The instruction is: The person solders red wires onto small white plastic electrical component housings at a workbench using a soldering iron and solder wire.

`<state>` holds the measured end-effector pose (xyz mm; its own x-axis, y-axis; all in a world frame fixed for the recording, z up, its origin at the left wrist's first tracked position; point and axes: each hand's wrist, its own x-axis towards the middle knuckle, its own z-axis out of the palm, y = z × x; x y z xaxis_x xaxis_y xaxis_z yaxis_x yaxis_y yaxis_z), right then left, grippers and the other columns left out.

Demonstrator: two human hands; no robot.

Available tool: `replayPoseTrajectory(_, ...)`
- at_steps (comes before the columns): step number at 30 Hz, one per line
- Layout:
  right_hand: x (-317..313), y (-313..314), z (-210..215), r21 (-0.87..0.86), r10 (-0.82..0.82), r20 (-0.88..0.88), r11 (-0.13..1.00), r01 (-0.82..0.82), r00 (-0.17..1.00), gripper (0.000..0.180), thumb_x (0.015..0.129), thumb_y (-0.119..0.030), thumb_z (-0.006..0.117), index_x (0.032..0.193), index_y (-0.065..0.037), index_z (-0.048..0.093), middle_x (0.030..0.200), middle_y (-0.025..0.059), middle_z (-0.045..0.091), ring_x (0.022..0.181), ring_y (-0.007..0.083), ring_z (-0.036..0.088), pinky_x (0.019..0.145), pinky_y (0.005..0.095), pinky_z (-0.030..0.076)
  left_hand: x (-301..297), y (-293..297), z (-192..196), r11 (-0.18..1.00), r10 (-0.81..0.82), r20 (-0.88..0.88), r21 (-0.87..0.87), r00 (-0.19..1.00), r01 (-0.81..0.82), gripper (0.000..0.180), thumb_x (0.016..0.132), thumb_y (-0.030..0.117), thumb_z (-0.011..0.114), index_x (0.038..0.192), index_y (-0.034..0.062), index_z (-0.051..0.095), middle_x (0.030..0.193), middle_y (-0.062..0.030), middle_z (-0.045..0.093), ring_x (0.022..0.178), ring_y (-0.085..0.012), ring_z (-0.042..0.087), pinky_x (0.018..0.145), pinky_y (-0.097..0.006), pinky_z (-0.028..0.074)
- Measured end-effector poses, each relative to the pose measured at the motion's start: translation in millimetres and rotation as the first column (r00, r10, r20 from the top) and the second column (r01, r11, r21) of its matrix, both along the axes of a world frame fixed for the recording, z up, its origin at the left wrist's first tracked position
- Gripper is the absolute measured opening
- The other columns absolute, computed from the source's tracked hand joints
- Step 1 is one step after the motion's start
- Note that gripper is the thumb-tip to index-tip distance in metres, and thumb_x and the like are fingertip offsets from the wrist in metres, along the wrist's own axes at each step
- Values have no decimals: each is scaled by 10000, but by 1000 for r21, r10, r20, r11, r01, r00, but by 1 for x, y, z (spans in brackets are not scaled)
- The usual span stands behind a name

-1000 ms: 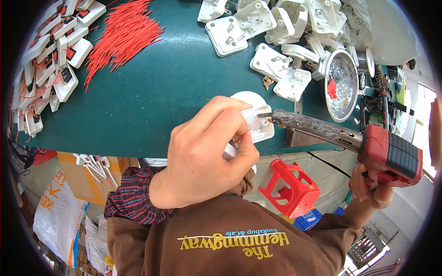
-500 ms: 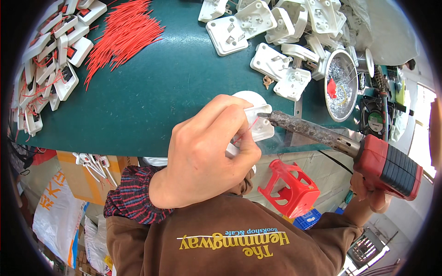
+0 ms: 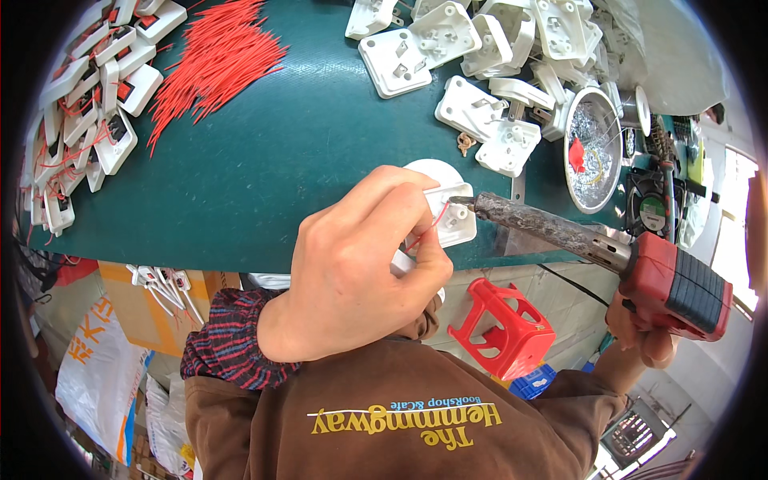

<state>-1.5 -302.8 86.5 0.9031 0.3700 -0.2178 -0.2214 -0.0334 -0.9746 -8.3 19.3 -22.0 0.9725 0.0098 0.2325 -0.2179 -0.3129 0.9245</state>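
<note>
My left hand (image 3: pixel 360 264) grips a white plastic socket part (image 3: pixel 452 218) at the near edge of the green table (image 3: pixel 264 160), pinching a thin red wire (image 3: pixel 426 230) against it. My right hand (image 3: pixel 640 336), mostly hidden below the tool, holds a red and black soldering iron (image 3: pixel 668 284). Its long crusted barrel (image 3: pixel 544 226) reaches left, with the tip touching the socket part beside my left fingers.
A pile of red wires (image 3: pixel 212 56) lies at the far left, with finished white switch parts (image 3: pixel 88 120) beside it. More white socket parts (image 3: pixel 480 48) crowd the far right. A round metal dish (image 3: pixel 596 148) holds solder. A red stool (image 3: pixel 500 328) stands below.
The soldering iron has dropped slightly at the handle end and its tip has come onto the socket part. My left hand has stayed in place.
</note>
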Motion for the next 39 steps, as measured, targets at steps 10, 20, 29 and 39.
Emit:
replayPoseTrajectory(10, 0, 10, 4, -189, 28, 72, 982, -14, 997, 833, 847, -599, 542, 1170, 156, 402, 488, -34, 461, 370, 57, 392, 362, 214, 326, 0, 0, -2, 1000, -14, 14, -17, 1000, 14, 128, 657, -62, 629, 712, 15, 544, 947, -135, 660, 527, -96, 512, 465, -230, 403)
replayPoseTrajectory(20, -8, 17, 10, -219, -61, 68, 973, 74, 996, 805, 860, -586, 533, 1157, 153, 418, 480, -27, 460, 368, 65, 392, 363, 219, 333, 0, 1, -3, 1000, -21, 0, -21, 1000, 21, 119, 668, -54, 630, 725, 14, 551, 954, -140, 660, 520, -91, 503, 455, -224, 391)
replayPoseTrajectory(29, 3, 20, 5, -195, 134, 97, 974, -113, 986, 679, 896, -526, 514, 1134, 109, 461, 493, -20, 465, 377, 73, 423, 366, 224, 351, 0, -1, -2, 1000, -16, 11, -15, 1000, 16, 127, 654, -64, 630, 718, 15, 554, 943, -137, 659, 523, -94, 510, 456, -226, 397)
replayPoseTrajectory(39, 6, 16, 5, -147, 168, 91, 977, -154, 982, 687, 875, -528, 559, 1147, 95, 458, 507, -19, 473, 372, 66, 425, 359, 212, 345, 1, -2, -2, 1000, -14, 28, 3, 1000, 14, 135, 639, -65, 626, 708, 15, 542, 924, -131, 660, 544, -112, 535, 465, -234, 412)
